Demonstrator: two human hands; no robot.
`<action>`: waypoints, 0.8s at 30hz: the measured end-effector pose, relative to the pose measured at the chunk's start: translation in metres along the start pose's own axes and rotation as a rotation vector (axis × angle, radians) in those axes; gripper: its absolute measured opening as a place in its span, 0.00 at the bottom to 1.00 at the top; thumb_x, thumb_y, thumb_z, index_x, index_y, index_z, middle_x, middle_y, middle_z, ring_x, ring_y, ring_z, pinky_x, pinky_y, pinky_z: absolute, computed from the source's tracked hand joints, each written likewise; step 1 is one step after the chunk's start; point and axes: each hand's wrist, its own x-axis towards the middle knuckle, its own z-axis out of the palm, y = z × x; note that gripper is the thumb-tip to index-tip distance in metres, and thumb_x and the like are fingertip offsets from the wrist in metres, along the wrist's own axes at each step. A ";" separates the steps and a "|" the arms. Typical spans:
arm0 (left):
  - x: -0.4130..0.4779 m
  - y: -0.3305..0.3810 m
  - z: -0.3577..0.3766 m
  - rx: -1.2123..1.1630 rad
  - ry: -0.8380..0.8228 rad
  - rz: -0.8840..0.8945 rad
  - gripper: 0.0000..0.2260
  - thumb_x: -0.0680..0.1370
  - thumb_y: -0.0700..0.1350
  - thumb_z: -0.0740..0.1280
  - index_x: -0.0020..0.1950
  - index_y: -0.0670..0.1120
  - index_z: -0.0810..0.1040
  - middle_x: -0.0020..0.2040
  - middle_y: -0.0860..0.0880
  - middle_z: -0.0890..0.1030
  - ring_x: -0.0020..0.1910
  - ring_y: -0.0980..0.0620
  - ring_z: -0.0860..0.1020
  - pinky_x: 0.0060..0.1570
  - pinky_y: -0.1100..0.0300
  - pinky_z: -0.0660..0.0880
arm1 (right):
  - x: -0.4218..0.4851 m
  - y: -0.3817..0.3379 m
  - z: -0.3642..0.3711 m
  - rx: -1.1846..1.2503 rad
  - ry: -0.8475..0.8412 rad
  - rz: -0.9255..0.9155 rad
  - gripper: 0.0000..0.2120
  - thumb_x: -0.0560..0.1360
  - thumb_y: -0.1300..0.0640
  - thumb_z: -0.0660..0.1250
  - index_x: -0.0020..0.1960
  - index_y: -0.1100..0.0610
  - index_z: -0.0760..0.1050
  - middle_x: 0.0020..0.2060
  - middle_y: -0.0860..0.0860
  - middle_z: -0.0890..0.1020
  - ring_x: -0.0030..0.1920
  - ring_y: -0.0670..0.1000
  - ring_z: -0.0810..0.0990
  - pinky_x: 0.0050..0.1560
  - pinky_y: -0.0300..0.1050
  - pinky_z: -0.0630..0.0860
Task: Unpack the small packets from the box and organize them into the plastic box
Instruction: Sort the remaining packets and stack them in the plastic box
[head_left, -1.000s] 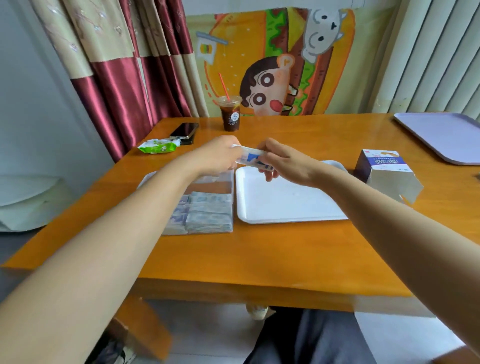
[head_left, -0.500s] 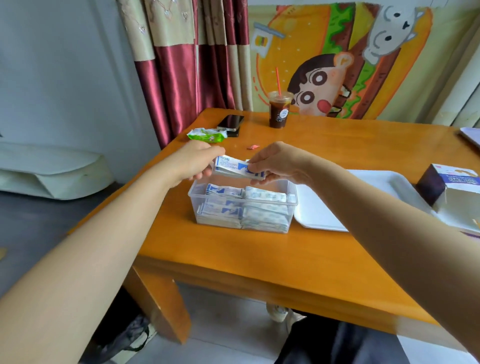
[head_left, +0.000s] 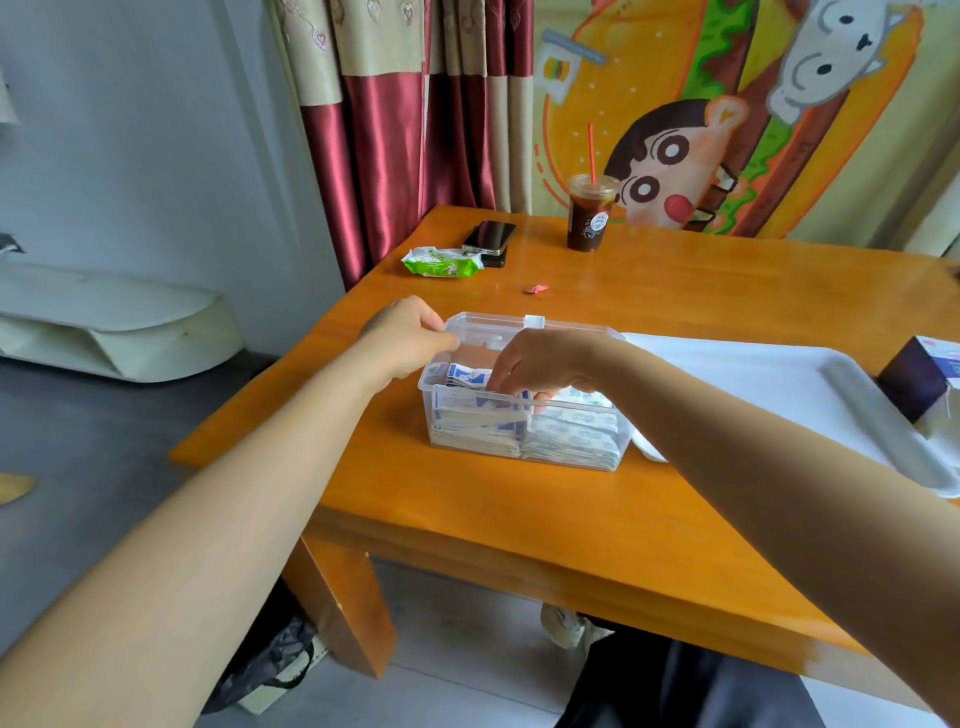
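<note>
A clear plastic box stands near the table's left front corner, with several white-and-blue small packets stacked in two rows inside. My left hand holds the box's left rim, fingers curled at the edge. Reaching down into the box from the right, my right hand has its fingertips pinching a bunch of packets among the left row. The purple and white cardboard box is at the far right edge, partly cut off.
A white tray lies just right of the plastic box. At the back of the orange table are an iced drink cup, a phone, a green wipes pack and a small red scrap.
Both hands carried a bunch of packets left from above the tray. My right hand has lowered it into the box; my left hand let go and moved to the rim.
</note>
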 end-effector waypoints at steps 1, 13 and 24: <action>0.000 -0.001 0.000 0.006 0.000 -0.001 0.13 0.75 0.50 0.70 0.56 0.49 0.74 0.47 0.48 0.77 0.36 0.51 0.72 0.30 0.60 0.67 | 0.000 0.000 0.000 -0.051 0.005 -0.013 0.12 0.76 0.58 0.65 0.57 0.60 0.80 0.55 0.54 0.82 0.47 0.50 0.79 0.49 0.42 0.78; -0.001 0.001 0.001 0.022 0.038 0.002 0.08 0.76 0.49 0.69 0.54 0.50 0.75 0.50 0.48 0.77 0.55 0.41 0.78 0.41 0.55 0.74 | 0.000 -0.002 -0.003 -0.109 0.042 -0.102 0.12 0.71 0.54 0.73 0.54 0.55 0.83 0.49 0.51 0.85 0.34 0.42 0.78 0.26 0.28 0.69; 0.003 -0.002 0.001 -0.012 0.067 -0.015 0.08 0.76 0.50 0.67 0.53 0.51 0.77 0.53 0.47 0.79 0.49 0.42 0.78 0.42 0.51 0.77 | -0.002 0.003 -0.011 0.023 -0.057 -0.085 0.07 0.74 0.60 0.68 0.51 0.56 0.81 0.43 0.48 0.83 0.44 0.47 0.79 0.37 0.36 0.71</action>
